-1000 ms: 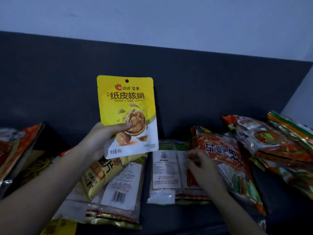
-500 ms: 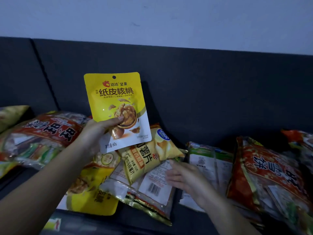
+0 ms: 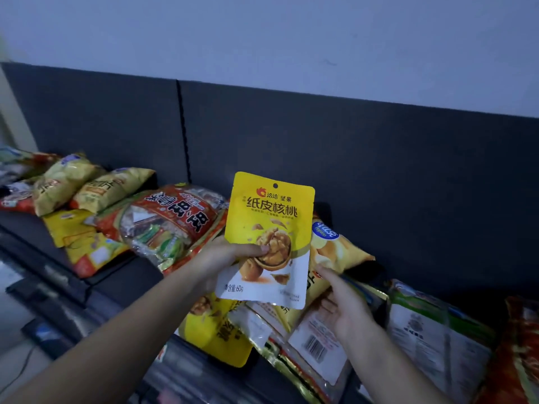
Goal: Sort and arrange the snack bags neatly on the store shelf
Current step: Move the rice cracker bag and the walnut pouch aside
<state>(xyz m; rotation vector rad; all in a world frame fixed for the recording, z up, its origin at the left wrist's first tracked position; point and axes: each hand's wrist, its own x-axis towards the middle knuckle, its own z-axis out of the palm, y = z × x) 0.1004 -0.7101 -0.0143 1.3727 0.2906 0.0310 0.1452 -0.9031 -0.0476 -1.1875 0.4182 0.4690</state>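
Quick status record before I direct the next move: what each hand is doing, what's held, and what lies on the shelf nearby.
left hand: grips the yellow walnut pouch upright, above the pile, thumb on its front
right hand: open, palm up, fingers against the chip bag lying behind the pouch; no clear grip
under the pouch: second yellow walnut bag, lying flat
left of the pouch: red candy bag, then two pale chip bags
right: white-label bag, back side up
shelf: dark, bags loosely heaped, not in rows
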